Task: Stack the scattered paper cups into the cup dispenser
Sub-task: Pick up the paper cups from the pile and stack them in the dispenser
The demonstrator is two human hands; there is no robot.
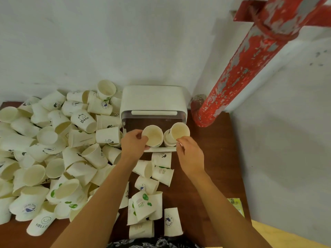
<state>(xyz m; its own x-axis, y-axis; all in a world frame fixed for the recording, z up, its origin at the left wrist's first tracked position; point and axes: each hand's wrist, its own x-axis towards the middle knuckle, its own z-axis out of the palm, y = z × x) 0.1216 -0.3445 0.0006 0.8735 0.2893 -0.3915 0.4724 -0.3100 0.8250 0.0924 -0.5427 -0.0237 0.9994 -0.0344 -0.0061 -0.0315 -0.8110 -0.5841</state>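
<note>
Both arms reach forward; left hand (133,143) and right hand (189,154) have curled fingers.

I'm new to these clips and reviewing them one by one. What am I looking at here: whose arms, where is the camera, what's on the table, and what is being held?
There is one picture, from a camera on a person's head, looking down at their bare arms. No robot is involved. On the brown table stands a white cup dispenser against the wall, with a big pile of loose paper cups to its left. The left hand grips one upright cup at the dispenser's open front. The right hand pinches the rim of a second cup, tilted over a short stack there.
</note>
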